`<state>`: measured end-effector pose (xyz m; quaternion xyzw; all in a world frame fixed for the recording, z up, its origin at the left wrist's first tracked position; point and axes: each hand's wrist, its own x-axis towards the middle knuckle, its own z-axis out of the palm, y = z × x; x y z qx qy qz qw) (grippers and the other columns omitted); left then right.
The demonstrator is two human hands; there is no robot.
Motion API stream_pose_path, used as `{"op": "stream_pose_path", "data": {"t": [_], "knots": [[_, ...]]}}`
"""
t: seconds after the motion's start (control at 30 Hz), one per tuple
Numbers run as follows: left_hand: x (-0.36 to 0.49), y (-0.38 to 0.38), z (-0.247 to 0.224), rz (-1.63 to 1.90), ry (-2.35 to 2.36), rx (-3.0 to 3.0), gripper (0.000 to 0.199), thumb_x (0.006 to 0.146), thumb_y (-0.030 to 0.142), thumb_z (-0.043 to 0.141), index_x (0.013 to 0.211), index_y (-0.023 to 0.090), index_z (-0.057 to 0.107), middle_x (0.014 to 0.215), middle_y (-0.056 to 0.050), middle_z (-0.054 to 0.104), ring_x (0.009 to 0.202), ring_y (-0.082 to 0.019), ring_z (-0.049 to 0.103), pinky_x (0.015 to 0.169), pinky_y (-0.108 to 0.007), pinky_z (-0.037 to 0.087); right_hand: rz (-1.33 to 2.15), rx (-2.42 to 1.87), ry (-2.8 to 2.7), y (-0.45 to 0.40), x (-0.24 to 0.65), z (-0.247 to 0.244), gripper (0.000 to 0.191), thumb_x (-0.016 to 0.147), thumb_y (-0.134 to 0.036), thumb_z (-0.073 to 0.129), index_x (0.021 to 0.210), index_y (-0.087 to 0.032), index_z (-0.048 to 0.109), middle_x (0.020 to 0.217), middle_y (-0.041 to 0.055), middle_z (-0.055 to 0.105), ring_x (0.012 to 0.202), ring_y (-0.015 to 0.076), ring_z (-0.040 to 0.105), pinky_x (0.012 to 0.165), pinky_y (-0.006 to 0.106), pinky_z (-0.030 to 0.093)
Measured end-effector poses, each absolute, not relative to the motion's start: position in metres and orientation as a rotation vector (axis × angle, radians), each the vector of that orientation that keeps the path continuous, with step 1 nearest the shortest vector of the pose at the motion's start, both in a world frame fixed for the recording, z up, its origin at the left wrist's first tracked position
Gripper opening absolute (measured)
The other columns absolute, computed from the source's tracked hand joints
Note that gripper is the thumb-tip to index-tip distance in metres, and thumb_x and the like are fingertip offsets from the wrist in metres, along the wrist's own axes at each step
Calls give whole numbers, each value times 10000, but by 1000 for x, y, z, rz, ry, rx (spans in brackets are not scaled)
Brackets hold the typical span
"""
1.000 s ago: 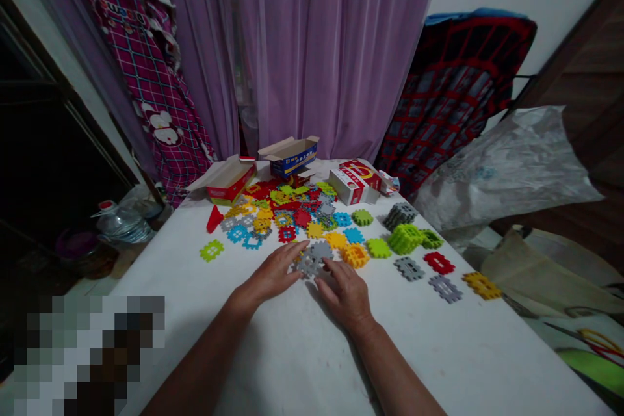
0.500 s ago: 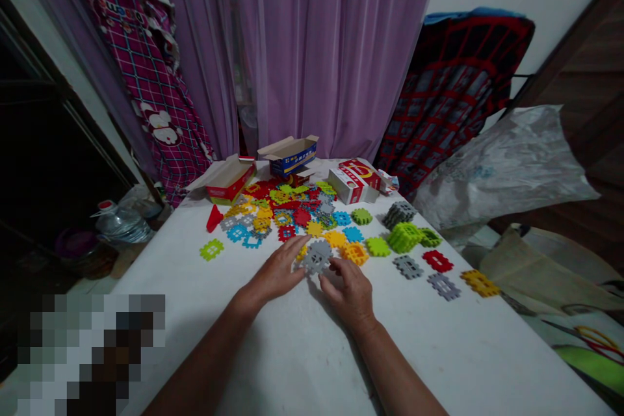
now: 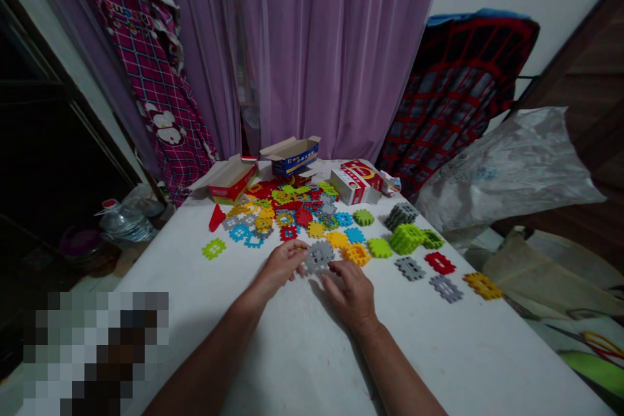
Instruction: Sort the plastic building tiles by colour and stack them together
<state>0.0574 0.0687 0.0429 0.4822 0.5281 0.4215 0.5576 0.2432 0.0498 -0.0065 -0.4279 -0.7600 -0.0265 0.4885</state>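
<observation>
A grey notched square building piece [image 3: 320, 255] with small openings sits between my two hands near the middle of the table. My left hand [image 3: 280, 266] is beside its left edge with fingers curled in. A thin strip of a yellow building piece [image 3: 301, 248] shows at those fingertips; most of it is hidden by the hand. At the grey piece's lower right edge is my right hand [image 3: 355, 292], its thumb apart from its bent fingers and nothing seen between them. Yellow pieces [image 3: 336, 240] and a yellow assembled block [image 3: 356, 254] lie just beyond.
A mixed heap of pieces [image 3: 277, 208] covers the table's far middle. Open boxes in red [image 3: 234, 185], blue [image 3: 295, 157] and white-red [image 3: 355, 183] stand behind it. Green blocks [image 3: 406, 238], a grey stack [image 3: 400, 215] and flat pieces [image 3: 445, 288] lie to the right.
My left hand's fingers have gone from stretched out to curled around the yellow piece. My right hand and the grey piece stay nearly in place; the view shifts slightly.
</observation>
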Motion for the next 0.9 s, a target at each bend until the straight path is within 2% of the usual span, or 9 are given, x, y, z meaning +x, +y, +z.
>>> {"op": "stream_pose_path", "data": {"t": [0.1, 0.27, 0.43, 0.73, 0.9], "knots": [[55, 70, 44, 991, 1252, 1136, 365, 714, 462, 685, 938, 177, 643, 703, 38, 613, 481, -59, 532, 370, -159, 290, -49, -1018, -1839, 49, 248, -2, 99, 925, -280, 555, 962, -208, 612, 805, 38, 677, 728, 159, 624, 666, 280, 508], [54, 71, 42, 986, 1235, 1125, 363, 707, 451, 690, 930, 167, 654, 713, 30, 630, 482, -57, 525, 371, -158, 306, 3, -1008, -1853, 48, 250, 1, 244, 897, -322, 597, 1109, -201, 603, 888, 55, 697, 761, 169, 634, 680, 294, 527], [57, 70, 40, 1005, 1228, 1098, 381, 704, 455, 711, 952, 173, 645, 762, 8, 668, 535, -78, 598, 386, -156, 322, -26, -1069, -1818, 44, 244, -1, 153, 883, -329, 603, 974, -207, 618, 831, 45, 687, 706, 157, 618, 643, 280, 507], [70, 69, 35, 1047, 1311, 1010, 387, 666, 466, 730, 893, 176, 614, 701, 11, 670, 539, -102, 621, 418, -174, 376, -116, -1224, -1753, 44, 242, -6, 210, 889, -402, 604, 835, -200, 590, 727, 9, 645, 649, 135, 584, 598, 249, 447], [74, 68, 35, 1084, 1277, 990, 398, 659, 447, 733, 935, 182, 625, 748, 4, 681, 546, -100, 630, 419, -169, 385, -132, -1155, -1809, 43, 241, -6, 215, 888, -412, 611, 903, -198, 618, 782, 20, 680, 684, 141, 608, 642, 253, 472]]}}
